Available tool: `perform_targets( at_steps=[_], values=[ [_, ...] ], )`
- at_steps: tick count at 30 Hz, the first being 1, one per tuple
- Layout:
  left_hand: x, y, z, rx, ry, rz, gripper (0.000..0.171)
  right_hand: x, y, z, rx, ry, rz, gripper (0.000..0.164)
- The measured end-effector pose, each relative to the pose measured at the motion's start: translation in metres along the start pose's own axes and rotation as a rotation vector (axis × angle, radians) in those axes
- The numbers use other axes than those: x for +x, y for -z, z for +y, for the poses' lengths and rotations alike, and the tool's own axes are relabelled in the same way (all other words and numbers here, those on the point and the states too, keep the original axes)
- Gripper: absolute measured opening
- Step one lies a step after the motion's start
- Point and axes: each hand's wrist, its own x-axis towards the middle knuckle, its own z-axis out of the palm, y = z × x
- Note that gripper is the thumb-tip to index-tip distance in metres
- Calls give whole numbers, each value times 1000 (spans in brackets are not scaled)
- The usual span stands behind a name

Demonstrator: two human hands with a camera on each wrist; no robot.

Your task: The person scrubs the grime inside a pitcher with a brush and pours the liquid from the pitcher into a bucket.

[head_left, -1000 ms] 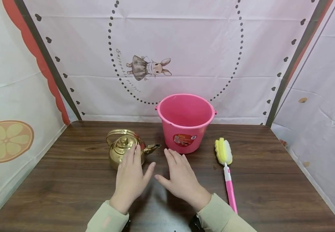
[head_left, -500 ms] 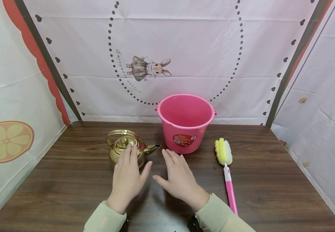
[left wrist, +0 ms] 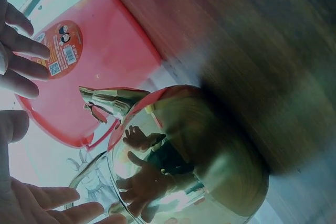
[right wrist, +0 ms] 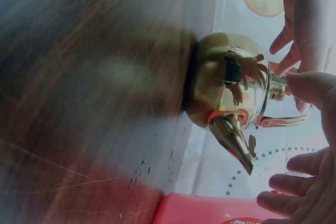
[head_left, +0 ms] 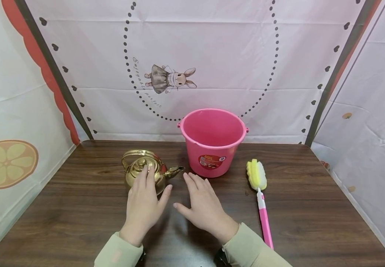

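A shiny brass kettle (head_left: 131,177) stands upright on the table, its spout pointing right and its handle raised. My left hand (head_left: 143,209) hovers in front of it with straight fingers, overlapping part of its body in the head view. The left wrist view shows a gap between that hand and the kettle (left wrist: 210,145). To the right, my right hand (head_left: 207,207) is held in the air, fingers extended and thumb spread, holding nothing. Just beyond it sits a pink bucket (head_left: 212,159), upright. A sponge brush (head_left: 257,178) with a pink and white handle lies further right.
The dark wooden table (head_left: 62,215) carries these things. White printed cloth (head_left: 229,55) rises behind the table and along both sides, close behind the bucket.
Both hands have drifted slightly left, the left one a little more than the right. The kettle, bucket and sponge brush have stayed in place.
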Motion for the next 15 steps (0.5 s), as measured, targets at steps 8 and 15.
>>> perform_targets(
  at_steps=[8,15],
  values=[
    [0,2,-3,-2,6,9,77,1,-2,-1,-10,13,2,82],
    [1,5,-7,-3,18,26,76,1,-1,-2,1,5,-15,82]
  ],
)
